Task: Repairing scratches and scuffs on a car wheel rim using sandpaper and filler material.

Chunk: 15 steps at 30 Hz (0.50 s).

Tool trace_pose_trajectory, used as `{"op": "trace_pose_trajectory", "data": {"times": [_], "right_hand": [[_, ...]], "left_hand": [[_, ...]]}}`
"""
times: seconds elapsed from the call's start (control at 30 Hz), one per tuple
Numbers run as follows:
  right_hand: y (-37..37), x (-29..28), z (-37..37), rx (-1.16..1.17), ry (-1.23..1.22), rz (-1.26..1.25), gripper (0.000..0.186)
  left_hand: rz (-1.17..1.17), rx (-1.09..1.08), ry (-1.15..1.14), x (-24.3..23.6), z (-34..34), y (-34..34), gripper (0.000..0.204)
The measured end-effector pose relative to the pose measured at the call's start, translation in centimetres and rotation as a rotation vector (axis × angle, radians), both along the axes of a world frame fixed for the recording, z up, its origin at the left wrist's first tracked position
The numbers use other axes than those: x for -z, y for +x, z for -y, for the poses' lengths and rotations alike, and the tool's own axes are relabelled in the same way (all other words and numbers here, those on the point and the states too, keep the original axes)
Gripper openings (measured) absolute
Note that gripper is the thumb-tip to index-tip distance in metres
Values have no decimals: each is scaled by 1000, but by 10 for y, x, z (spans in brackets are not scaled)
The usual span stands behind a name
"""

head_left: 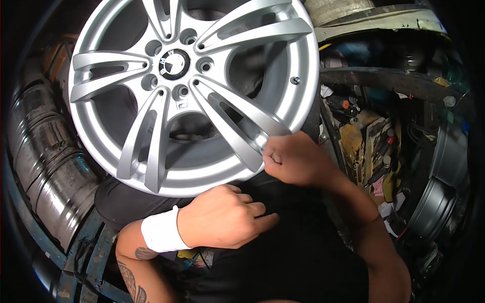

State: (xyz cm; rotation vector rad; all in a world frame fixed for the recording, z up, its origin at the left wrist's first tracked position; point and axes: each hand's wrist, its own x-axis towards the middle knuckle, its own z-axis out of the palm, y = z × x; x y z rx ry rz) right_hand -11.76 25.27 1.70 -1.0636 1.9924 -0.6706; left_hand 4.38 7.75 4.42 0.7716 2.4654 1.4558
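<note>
A silver alloy wheel rim (222, 178) with paired spokes and a round centre cap (174, 65) lies tilted up in front of me, its face towards me. My right hand (298, 159) is closed in a fist at the rim's lower right, against the outer end of a spoke (230, 134); whatever it holds is hidden. Below the rim's near edge is my left hand (230, 217), back upward, with a white band (162, 230) round the wrist. Its fingers are curled, the index less bent; palm and thumb are out of sight.
Stacked metal wheels (50, 161) stand at the left by a blue metal frame (86, 252). On the right, a cluttered box of tools and rags (371, 151) sits close to my right forearm, with another grey wheel (432, 207) beyond it.
</note>
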Motion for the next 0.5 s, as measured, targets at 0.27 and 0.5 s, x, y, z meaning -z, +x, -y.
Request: {"op": "trace_pose_trajectory", "data": {"times": [0.27, 0.5], "right_hand": [[-6, -11, 1, -16, -15, -36, 7], [1, -19, 7, -21, 95, -51, 10]], "left_hand": [[16, -22, -48, 4, 0, 1, 19], [31, -34, -64, 4, 0, 3, 17]]}}
